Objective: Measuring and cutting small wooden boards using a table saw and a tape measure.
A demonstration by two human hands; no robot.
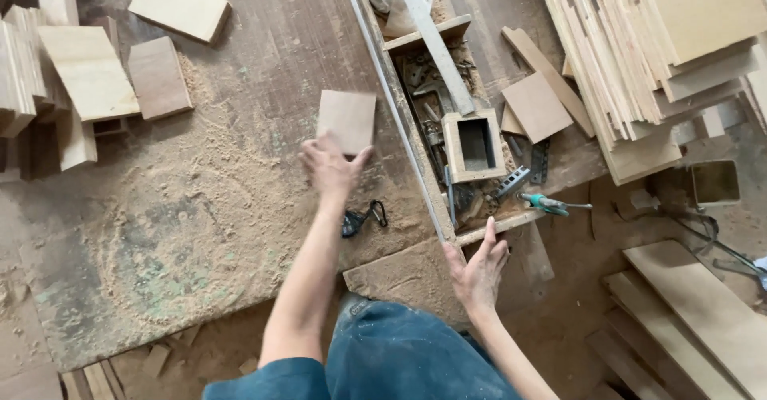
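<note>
A small square wood panel (347,120) is held at its near edge by the left hand (329,168), fingers spread and curled onto it, thumb on the rt side; the panel lies flat on the sawdust-covered workbench (200,232), approx. mid-bench and just left of the metal rail (395,104) that runs along the bench's rt edge. The right hand (479,268) is seen open, fingers apart and nothing gripped, resting at the near rt corner of the bench by the near end of the tool tray (447,56).

Inside that tray (a long wooden trough w/ metal bits and scrap) a small open wooden box (473,146) is set, and a grey metal bar (435,40) is laid diagonally over the far part. A green-handled screwdriver (547,203) is lying just beside the tray's near rt corner. A black clip w/ a ring (361,218) is lying on the bench, close to the left forearm.

At the bench's far left corner several cut boards (88,72) are piled loosely. To the rt, well apart from both hands, a big stack of plywood sheets (671,48) is leaning, w/ one loose square offcut (537,106) near it. More planks (695,312) are lying on the floor at lower rt. Blue trousers are visible at the bottom edge.
</note>
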